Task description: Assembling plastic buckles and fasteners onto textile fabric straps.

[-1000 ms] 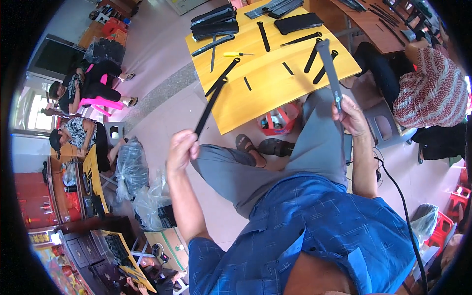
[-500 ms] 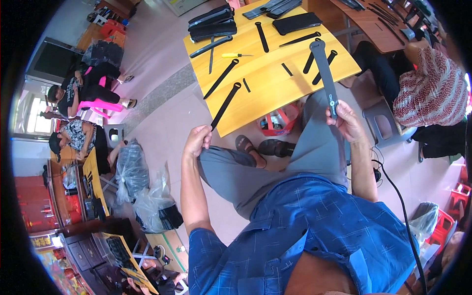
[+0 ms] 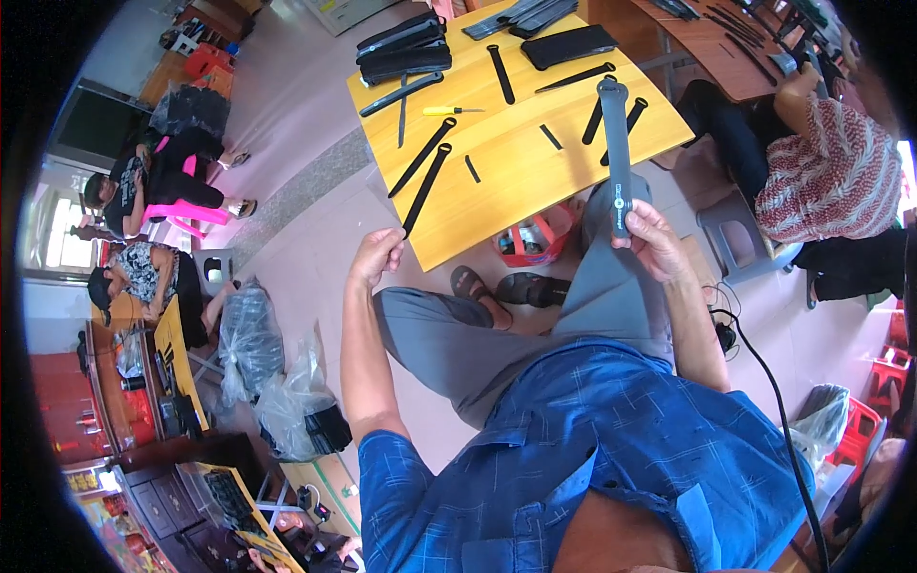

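My left hand (image 3: 379,256) is closed on the lower end of a narrow black strap (image 3: 427,191) with a looped tip. The strap reaches over the near left edge of the yellow table (image 3: 478,215), close beside another black looped strap (image 3: 423,158). My right hand (image 3: 652,241) pinches the lower end of a wider dark grey strap (image 3: 617,143) with a rounded, holed top and a white printed mark. It stands nearly upright in view, in front of two black straps on the table's right side. Two short black strips (image 3: 551,137) (image 3: 472,169) lie between my hands.
A yellow-handled screwdriver (image 3: 449,111), loose straps and stacked black bundles (image 3: 403,53) lie farther back on the table. Beneath it stands a red basket (image 3: 535,244). A person in a patterned top (image 3: 836,172) sits at the right. A black cable (image 3: 774,382) hangs at my right.
My left hand has moved forward and left, bringing its strap alongside the one on the table. The wider strap in my right hand has swung more upright, its lower end shifting left.
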Available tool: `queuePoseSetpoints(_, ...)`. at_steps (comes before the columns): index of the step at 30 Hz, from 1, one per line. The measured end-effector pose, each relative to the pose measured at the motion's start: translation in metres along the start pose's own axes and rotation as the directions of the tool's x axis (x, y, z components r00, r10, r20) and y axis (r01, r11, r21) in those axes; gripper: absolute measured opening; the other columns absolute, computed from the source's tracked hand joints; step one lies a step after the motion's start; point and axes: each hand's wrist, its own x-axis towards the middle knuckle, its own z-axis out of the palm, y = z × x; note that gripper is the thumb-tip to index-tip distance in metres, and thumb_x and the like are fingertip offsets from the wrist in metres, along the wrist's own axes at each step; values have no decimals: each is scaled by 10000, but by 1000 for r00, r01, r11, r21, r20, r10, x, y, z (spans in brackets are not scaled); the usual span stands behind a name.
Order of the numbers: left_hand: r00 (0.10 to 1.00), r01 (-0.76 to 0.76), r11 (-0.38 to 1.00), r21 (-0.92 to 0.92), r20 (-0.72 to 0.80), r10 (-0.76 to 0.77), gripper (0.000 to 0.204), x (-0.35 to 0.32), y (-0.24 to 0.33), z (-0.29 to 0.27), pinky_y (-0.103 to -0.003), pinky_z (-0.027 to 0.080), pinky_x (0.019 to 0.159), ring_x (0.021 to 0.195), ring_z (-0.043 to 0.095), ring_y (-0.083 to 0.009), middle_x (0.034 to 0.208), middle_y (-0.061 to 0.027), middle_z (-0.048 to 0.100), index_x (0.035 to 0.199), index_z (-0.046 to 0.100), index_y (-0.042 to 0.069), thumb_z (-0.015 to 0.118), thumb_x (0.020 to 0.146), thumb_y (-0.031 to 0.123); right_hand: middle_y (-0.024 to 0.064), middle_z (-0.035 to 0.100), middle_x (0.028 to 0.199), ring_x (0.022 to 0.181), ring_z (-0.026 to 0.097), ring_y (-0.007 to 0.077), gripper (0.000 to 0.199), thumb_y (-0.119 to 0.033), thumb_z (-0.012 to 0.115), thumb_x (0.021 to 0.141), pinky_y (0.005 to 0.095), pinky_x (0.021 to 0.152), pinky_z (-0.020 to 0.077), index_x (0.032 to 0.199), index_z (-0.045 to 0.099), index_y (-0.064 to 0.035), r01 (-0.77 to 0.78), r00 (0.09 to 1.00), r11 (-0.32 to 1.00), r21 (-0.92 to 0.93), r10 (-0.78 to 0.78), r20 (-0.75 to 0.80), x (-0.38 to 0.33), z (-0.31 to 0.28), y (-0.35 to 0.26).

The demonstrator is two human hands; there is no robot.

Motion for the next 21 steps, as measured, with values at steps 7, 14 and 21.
queuePoseSetpoints(7, 999, 43, 995, 90, -18, -41, 297, 12, 4, -11, -216, 355, 388, 433, 460, -58, 571, 62, 518, 743, 582, 142, 708, 956, 305, -1, 689, 1021, 895, 667, 75, 273, -210, 666, 989, 239, 779, 598, 1214, 650, -58, -9, 995, 1000, 6, 8, 95, 4, 5, 12)
queuePoseSetpoints(14, 922, -48, 993, -109, -388, 2, 260, 3, -7, -12, -207, 376, 392, 430, 470, -56, 587, 56, 530, 762, 595, 138, 736, 936, 270, 10, 693, 1018, 888, 683, 97, 268, -211, 678, 980, 256, 795, 605, 1195, 651, -54, -16, 996, 999, -38, 19, 85, 6, 27, 15)
queuePoseSetpoints(21, 703, -544, 720, 431, -234, 671, 117, -71, 55, 121, -300, 509, 544, 614, 647, -130, 702, -8, 660, 847, 689, 45, 730, 904, 139, -2, 698, 995, 849, 660, 71, 241, -255, 644, 1012, 232, 777, 553, 1156, 651, -62, 24, 999, 991, -132, -19, 43, 16, 54, 32)
